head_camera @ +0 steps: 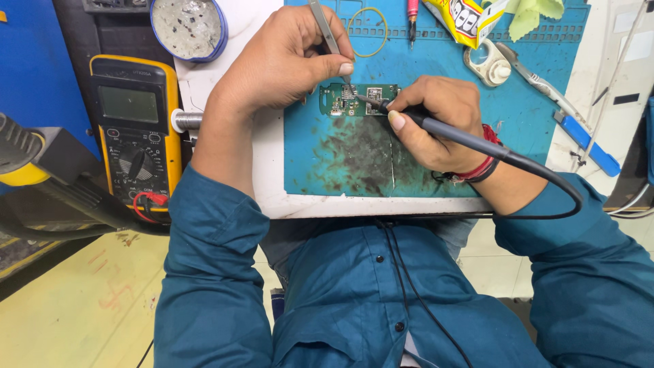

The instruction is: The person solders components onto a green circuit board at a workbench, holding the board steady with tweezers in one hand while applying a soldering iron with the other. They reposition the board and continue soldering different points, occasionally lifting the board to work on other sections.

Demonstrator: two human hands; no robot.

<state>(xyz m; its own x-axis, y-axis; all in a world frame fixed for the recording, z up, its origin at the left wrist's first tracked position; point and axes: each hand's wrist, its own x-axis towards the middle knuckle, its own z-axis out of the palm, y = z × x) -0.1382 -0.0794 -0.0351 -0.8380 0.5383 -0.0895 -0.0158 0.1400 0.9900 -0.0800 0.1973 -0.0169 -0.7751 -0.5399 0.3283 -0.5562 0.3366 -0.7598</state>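
The small green circuit board (pixel 359 100) lies flat near the top of the blue work mat (pixel 340 163), between the two hands; its components are exposed, and both tool tips meet near its middle. Judged from this contact, the soldering work on the board is under way and not finished; whether any joint is already completed is too small to tell.

The right hand (pixel 436 116) holds the soldering iron (pixel 463 140) like a pen, fingers closed round the grey grip, tip angled down and leftward onto the board; the heel of the hand rests on the mat, and the cable runs back over the wrist, past a red thread band (pixel 484 163).

The left hand (pixel 286 58) comes in from the upper left, thumb and forefinger pinched on metal tweezers (pixel 327 31); the tweezer points bear on the board just beside the iron tip; the remaining fingers are curled.

Outward from the mat: a yellow multimeter (pixel 133 129) stands to the left, a round tin (pixel 189 27) above it, a yellow rubber band (pixel 368 32) and a blue-handled tool (pixel 586 143) toward the upper right.
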